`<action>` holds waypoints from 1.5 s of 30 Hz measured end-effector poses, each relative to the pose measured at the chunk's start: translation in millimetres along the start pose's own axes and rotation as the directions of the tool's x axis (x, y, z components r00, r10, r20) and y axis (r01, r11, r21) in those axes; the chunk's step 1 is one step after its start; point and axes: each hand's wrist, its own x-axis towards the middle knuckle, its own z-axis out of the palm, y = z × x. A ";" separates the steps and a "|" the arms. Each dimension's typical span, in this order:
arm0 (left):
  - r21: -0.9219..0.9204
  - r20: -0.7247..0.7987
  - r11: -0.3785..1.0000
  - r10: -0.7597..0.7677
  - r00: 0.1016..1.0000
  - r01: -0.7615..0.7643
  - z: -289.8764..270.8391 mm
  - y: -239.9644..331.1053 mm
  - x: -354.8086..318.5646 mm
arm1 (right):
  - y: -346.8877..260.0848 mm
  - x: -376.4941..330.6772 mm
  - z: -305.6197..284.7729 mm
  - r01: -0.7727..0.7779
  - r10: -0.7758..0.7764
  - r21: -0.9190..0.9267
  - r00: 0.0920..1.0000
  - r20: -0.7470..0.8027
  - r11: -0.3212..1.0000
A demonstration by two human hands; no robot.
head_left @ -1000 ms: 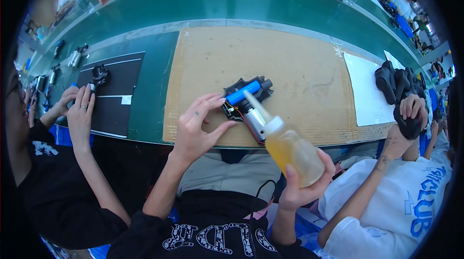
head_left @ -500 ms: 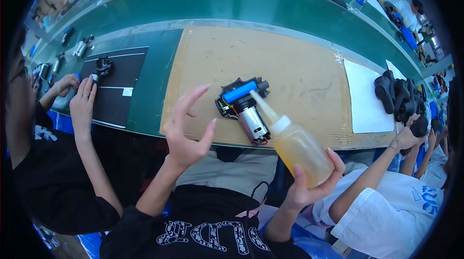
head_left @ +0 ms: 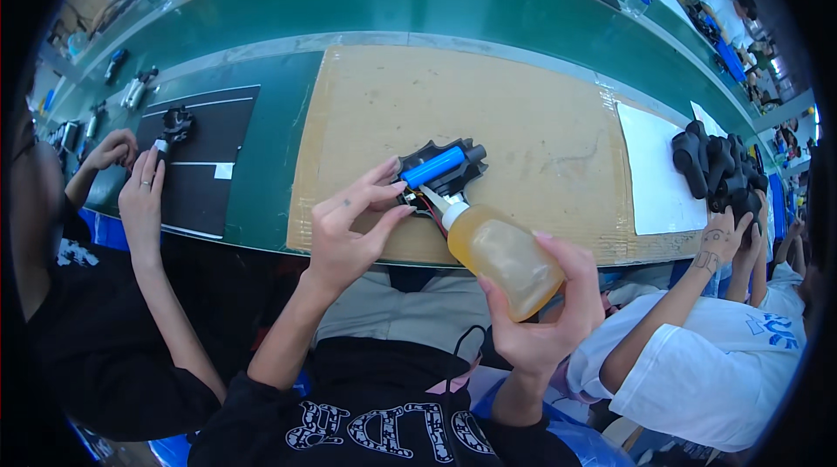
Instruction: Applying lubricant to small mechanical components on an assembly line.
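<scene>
Shifted leftward since the earlier frame, the translucent plastic bottle of amber liquid (head_left: 506,258), grasped in the fingers of the right hand (head_left: 551,314), points its nozzle (head_left: 434,199) beside the blue cylinder (head_left: 433,168). Returned left-hand (head_left: 347,227) fingers grip the scalloped black housing (head_left: 453,186) upon brown cardboard (head_left: 514,109).

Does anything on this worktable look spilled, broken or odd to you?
No spill or break stands out. Only the cardboard sheet looks slightly off: dark specks and a faint curved mark right of the open black housing make it look worn.
</scene>
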 end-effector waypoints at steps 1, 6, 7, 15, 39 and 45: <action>-0.029 0.025 0.999 -0.035 0.999 0.036 0.2 0.6 1.2 | -0.2 3.6 -1.5 -0.013 0.013 -0.003 1.000 0.012 1.000; -0.237 0.046 0.937 -0.255 0.966 0.258 -3.2 9.8 9.0 | 5.4 28.2 -8.3 0.017 -0.006 -0.072 0.988 0.156 0.997; -0.196 0.071 0.951 -0.228 0.971 0.238 -7.4 11.3 12.0 | 5.2 34.4 -7.8 0.020 -0.007 -0.074 0.984 0.181 0.997; -0.111 0.203 0.941 -0.295 0.934 0.321 -20.0 14.6 26.5 | 4.7 50.2 -1.3 -0.164 0.152 0.044 0.969 0.194 0.986; 0.013 0.256 0.957 -0.284 0.924 0.291 -18.5 4.4 29.5 | -16.0 -14.0 10.2 -0.032 0.034 -0.056 0.999 0.043 0.998; 0.103 0.212 0.974 -0.219 0.952 0.201 -17.2 9.9 24.3 | 3.3 -38.3 17.2 -0.005 0.014 0.057 0.988 -0.152 0.998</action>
